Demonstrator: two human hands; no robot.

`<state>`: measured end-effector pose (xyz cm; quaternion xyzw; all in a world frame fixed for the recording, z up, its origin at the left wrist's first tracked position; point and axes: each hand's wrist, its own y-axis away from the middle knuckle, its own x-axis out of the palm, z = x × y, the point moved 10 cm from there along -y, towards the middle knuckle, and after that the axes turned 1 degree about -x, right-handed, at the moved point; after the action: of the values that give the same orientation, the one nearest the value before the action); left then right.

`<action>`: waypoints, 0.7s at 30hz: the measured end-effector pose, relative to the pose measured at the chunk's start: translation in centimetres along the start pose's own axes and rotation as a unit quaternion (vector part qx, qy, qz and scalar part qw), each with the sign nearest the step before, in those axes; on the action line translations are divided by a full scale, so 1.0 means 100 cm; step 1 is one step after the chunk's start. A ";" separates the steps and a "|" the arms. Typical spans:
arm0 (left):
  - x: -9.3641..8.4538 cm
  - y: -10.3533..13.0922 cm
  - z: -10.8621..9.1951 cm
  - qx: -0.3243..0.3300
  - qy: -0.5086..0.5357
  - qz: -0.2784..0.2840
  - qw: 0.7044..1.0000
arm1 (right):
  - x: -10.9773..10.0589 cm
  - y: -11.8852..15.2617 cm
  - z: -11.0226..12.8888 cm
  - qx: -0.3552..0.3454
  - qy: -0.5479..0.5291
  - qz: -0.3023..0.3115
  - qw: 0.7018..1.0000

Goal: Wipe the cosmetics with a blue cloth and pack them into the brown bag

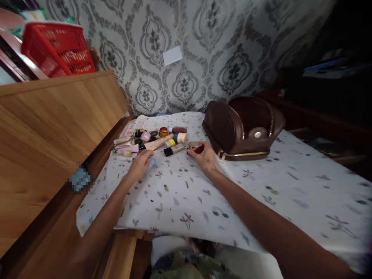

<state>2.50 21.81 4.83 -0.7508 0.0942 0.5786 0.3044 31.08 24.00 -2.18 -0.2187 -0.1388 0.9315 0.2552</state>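
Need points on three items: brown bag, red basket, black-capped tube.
Brown bag (223, 128): head view, on its left side panel.
Red basket (59, 48): head view, front wall.
Black-capped tube (169, 152): head view, cap.

I could read no text, label, brand, number or sign through the head view. Toward the far left part of the table (186, 193), a beige tube (158, 143) bore faint marks, too small for me to make out. Near the table's far edge, the round snap (258, 134) on the brown bag (222, 126) also gave me nothing legible.
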 end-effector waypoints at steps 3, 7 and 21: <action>0.036 -0.022 -0.046 0.077 -0.013 0.054 0.995 | -0.002 0.001 0.001 0.012 0.005 0.005 1.000; 0.051 -0.047 -0.060 0.065 -0.062 0.035 0.995 | -0.004 0.002 0.006 0.003 0.007 0.009 1.000; 0.033 -0.008 -0.009 -0.106 -0.078 -0.054 0.990 | 0.036 0.039 0.064 -0.196 -0.076 0.235 0.949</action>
<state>4.63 22.70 2.21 -0.7354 -0.0326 0.6248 0.2602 23.65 21.77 0.73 -0.2189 -0.2821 0.9336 -0.0296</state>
